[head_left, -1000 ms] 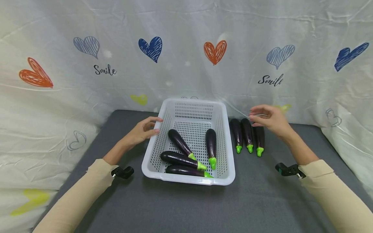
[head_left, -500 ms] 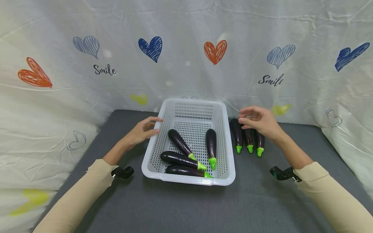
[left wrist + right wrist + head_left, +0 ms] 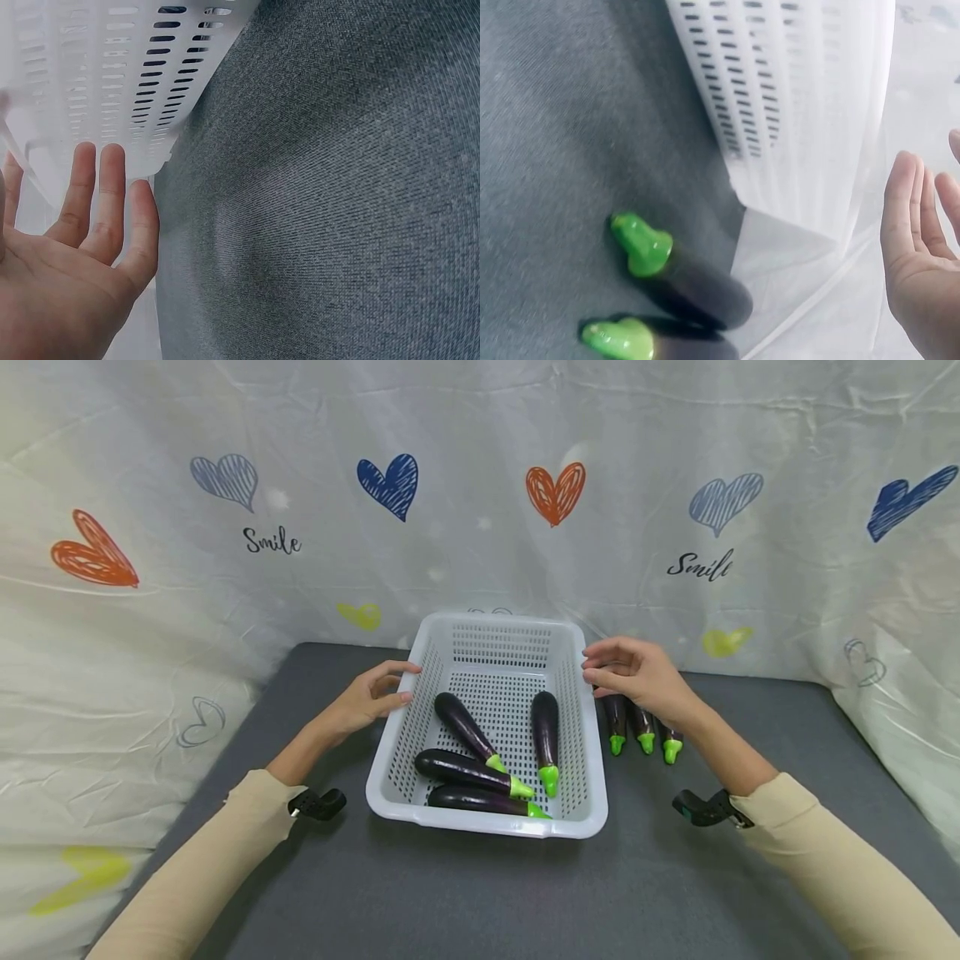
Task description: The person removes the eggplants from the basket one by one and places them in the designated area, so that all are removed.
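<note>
A white perforated plastic basket (image 3: 483, 831) holds several dark purple eggplants with green stem ends, one of them an eggplant (image 3: 543, 731) lying apart on the right. My left hand (image 3: 360, 700) is at the basket's left rim, index finger and thumb touching it; in the left wrist view its other fingers stretch loosely beside the perforated wall. My right hand (image 3: 637, 677) is at the right rim with relaxed fingers; whether they touch it I cannot tell. Below that hand lie 3 more eggplants (image 3: 643, 727), their upper parts hidden by it in the head view.
The basket stands on a dark grey cloth-covered table (image 3: 480, 902). Behind the table hangs a pale curtain (image 3: 480, 560) printed with hearts. A black wrist strap (image 3: 318, 804) is on the left arm, another strap (image 3: 708, 808) on the right.
My right hand has moved left, from above the eggplants on the table to the basket's right rim. The left hand, the basket and the eggplants stay where they were.
</note>
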The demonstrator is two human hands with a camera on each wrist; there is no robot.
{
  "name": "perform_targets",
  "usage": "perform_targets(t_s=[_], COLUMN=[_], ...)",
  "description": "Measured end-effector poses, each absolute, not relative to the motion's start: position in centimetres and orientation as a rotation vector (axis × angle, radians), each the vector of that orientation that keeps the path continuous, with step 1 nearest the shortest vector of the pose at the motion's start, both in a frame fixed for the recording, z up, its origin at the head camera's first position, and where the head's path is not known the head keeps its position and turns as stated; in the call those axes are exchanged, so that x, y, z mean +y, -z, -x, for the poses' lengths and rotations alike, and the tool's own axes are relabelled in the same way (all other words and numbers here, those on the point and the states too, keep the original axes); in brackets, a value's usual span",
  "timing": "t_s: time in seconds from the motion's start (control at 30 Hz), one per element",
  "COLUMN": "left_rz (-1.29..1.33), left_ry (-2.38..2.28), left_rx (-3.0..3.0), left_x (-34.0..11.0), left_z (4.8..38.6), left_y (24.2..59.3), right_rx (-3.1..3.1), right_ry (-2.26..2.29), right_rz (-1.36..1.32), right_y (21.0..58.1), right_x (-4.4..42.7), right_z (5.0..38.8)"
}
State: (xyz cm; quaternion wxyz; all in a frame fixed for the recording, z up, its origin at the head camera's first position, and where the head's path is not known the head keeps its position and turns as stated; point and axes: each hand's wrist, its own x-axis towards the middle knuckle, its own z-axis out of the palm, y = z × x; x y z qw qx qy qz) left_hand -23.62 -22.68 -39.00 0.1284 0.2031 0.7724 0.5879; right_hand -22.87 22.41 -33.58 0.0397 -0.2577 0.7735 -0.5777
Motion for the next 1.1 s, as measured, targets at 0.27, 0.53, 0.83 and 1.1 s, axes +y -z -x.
perform_targets(t_s=[0.27,0.53,0.83,1.1], left_rz=[-0.595,-0.59,-0.581,-0.577], left_ry=[-1.712,-1.716,-1.711,-1.721], left_rx=[2.242,2.234,2.241,2.237], left_x=[-22.6,-22.7,-22.7,-22.7], left_z=[23.7,23.7,23.7,23.7], left_y=[39.1,39.1,39.1,39.1], right_rx=[2.373,2.361,2.317,2.291], right_ry=[1.742,1.719,1.73,1.717], right_rz=[0.815,0.788,0.808,0.867], right_y=[33.2,32.7,31.7,30.2], right_x=[20.7,19.2,17.6,15.9], right_z=[23.2,23.4,23.8,24.4])
